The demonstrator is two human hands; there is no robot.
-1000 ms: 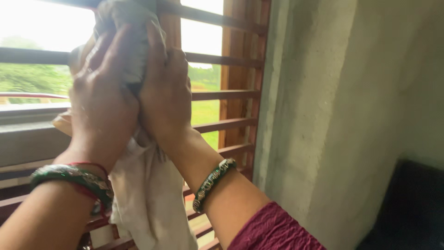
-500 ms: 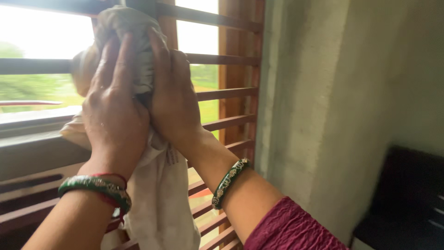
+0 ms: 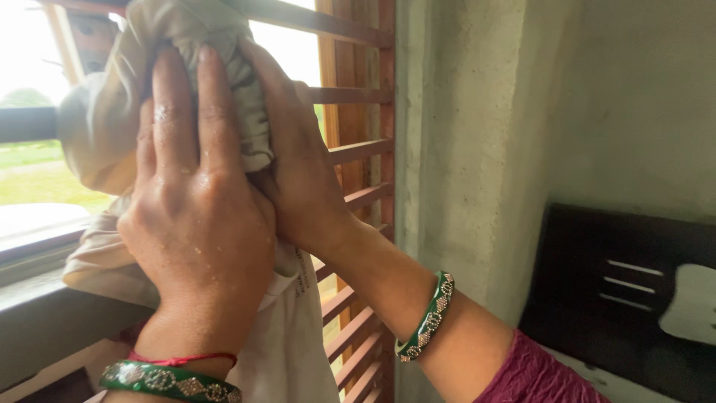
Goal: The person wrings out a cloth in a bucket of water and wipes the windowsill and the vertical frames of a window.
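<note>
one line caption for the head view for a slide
Both hands, left hand and right hand, press a pale cloth against wooden window bars.
</note>
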